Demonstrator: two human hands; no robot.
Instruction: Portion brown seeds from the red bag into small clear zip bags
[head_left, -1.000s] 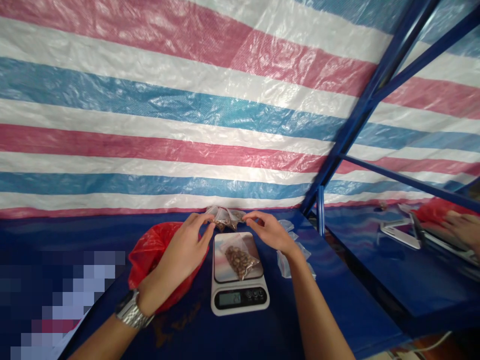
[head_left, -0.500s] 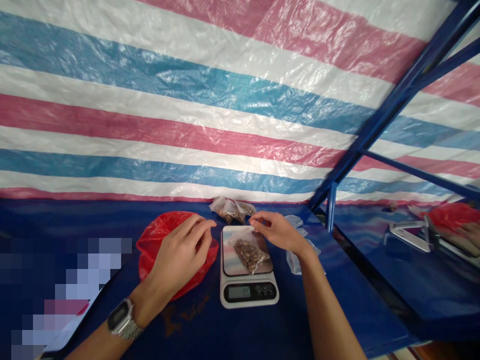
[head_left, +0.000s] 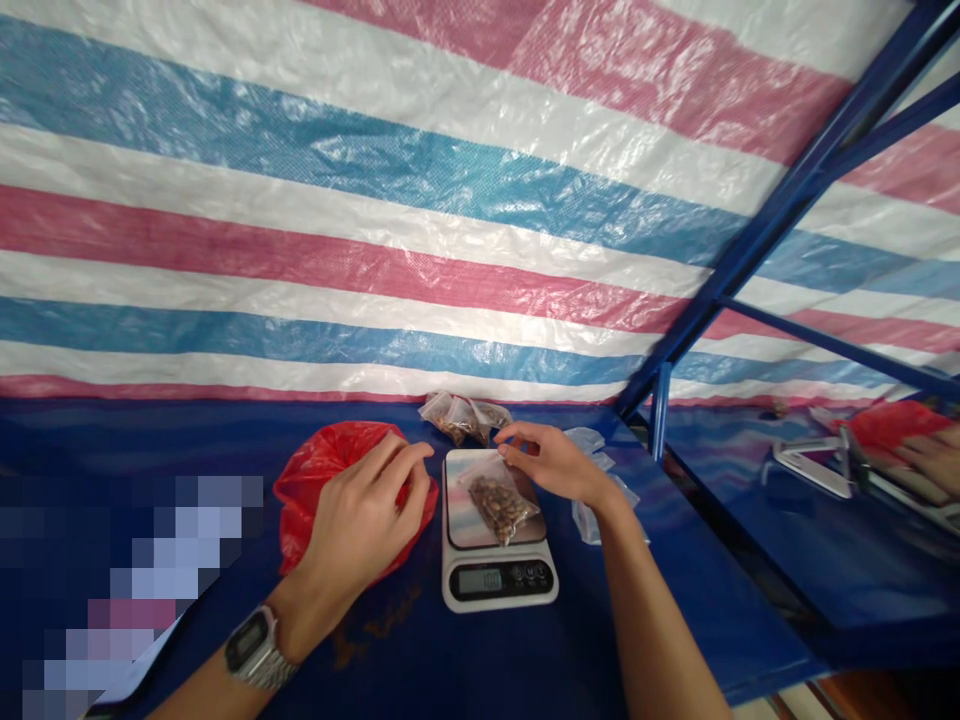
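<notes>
A small clear plastic bag of brown, nut-like pieces (head_left: 501, 505) lies tilted on the metal plate of a white digital kitchen scale (head_left: 500, 595). The display seems to read 10.0. My left hand (head_left: 373, 505), a watch on its wrist, hovers left of the scale over a red plastic bag (head_left: 311, 465). Its fingers are loosely bent and apart, with nothing seen in them. By the scale's far right corner is my right hand (head_left: 551, 462), thumb and index fingertip slightly apart near the bag's upper end. Whether they touch it I cannot tell.
Several filled clear bags (head_left: 461, 415) lie behind the scale. Flat clear bags (head_left: 592, 515) are right of it, partly behind my right forearm. A blue metal frame (head_left: 720, 290) slants up at right. Beyond it, another person's hand (head_left: 930, 465) is near a red bag (head_left: 892, 430).
The scale's reading has gone from about 9.9 to 10.0. Both my hands keep nearly the same place. The other person's hand shows more at the right edge.
</notes>
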